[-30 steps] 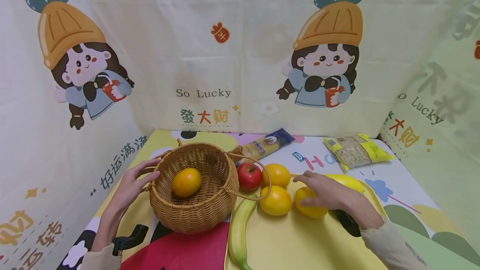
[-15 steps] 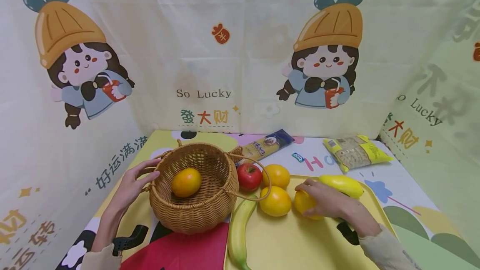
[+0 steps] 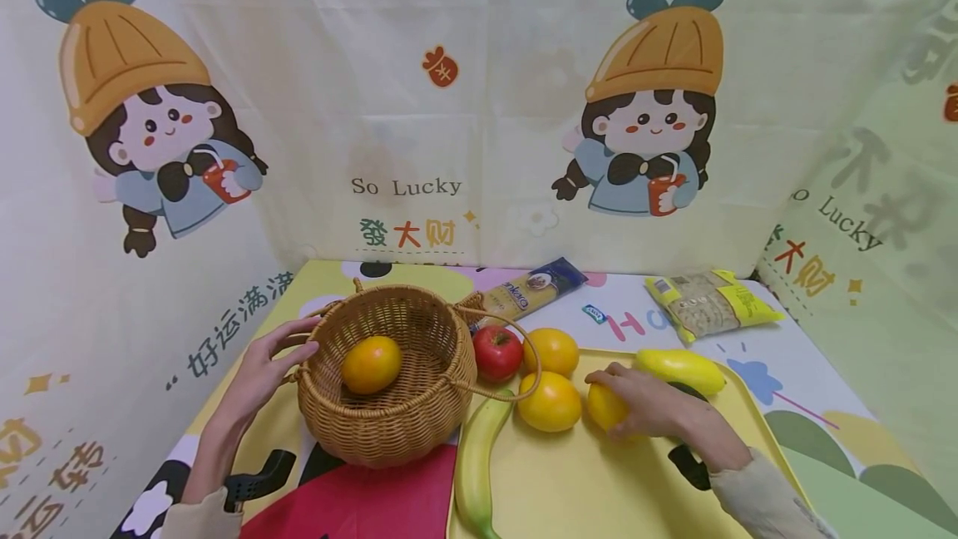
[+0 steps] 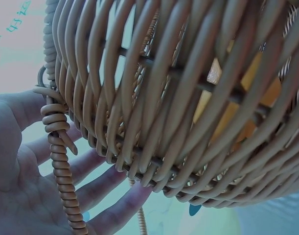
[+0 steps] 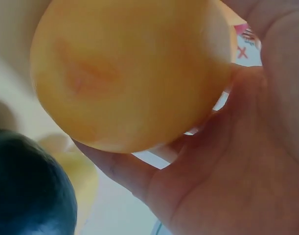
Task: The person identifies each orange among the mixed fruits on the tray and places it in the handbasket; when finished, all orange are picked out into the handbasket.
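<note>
A round wicker basket stands at the left, with a mango inside it. My left hand rests against the basket's left side; its fingers lie nearly straight along the weave, and a coiled handle crosses before the palm. At the right, my right hand grips another mango over the yellow tray. Its fingers curl round that mango in the right wrist view. Two more mangoes and a red apple sit between basket and hand.
A banana lies along the tray's left edge. Behind the right hand are a long yellow fruit and a dark green rounded thing. A pasta packet and a yellow bag lie at the back. The basket's handle sticks out rightward.
My right hand has come down a little and leftward, and its fingers have closed round the mango, which it now covers more. My left hand and the basket have stayed put.
</note>
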`<state>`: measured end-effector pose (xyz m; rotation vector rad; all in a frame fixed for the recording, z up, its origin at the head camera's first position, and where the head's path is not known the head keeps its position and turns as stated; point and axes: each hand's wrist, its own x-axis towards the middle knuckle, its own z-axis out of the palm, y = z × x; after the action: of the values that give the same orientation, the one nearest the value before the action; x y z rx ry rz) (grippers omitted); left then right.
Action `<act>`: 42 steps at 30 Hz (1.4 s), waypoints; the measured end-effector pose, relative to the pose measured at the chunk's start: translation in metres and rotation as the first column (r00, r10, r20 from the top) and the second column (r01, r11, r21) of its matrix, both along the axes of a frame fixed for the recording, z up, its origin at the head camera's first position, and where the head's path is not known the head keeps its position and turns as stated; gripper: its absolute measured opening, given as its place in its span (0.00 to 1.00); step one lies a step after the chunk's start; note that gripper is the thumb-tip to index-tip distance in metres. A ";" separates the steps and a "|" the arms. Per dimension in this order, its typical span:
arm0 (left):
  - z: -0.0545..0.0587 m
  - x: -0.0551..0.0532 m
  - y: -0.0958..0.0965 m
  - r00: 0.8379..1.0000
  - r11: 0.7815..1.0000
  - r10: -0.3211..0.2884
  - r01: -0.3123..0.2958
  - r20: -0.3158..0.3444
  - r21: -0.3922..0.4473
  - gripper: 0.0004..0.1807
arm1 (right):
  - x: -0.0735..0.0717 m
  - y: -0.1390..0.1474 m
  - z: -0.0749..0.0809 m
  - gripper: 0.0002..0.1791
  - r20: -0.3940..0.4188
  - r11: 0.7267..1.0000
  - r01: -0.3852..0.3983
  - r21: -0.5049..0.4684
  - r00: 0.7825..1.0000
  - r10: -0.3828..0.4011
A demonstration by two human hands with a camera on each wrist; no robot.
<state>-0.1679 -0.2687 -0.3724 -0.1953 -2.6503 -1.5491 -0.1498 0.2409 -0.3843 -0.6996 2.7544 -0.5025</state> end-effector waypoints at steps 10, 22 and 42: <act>0.001 0.000 0.000 1.000 1.000 0.003 -0.003 -0.003 -0.008 0.27 | 0.000 -0.001 -0.004 0.39 0.004 1.000 -0.017 0.007 1.000 0.017; 0.002 0.000 0.000 1.000 1.000 -0.009 0.009 -0.006 0.000 0.27 | 0.000 0.000 -0.006 0.40 -0.003 1.000 -0.012 0.020 1.000 0.012; 0.001 0.000 -0.001 1.000 1.000 -0.007 0.007 0.006 0.002 0.27 | -0.003 0.001 -0.003 0.38 0.004 1.000 -0.026 -0.009 1.000 0.026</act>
<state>-0.1676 -0.2697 -0.3710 -0.2012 -2.6551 -1.5568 -0.1525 0.2419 -0.3873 -0.7346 2.7374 -0.5102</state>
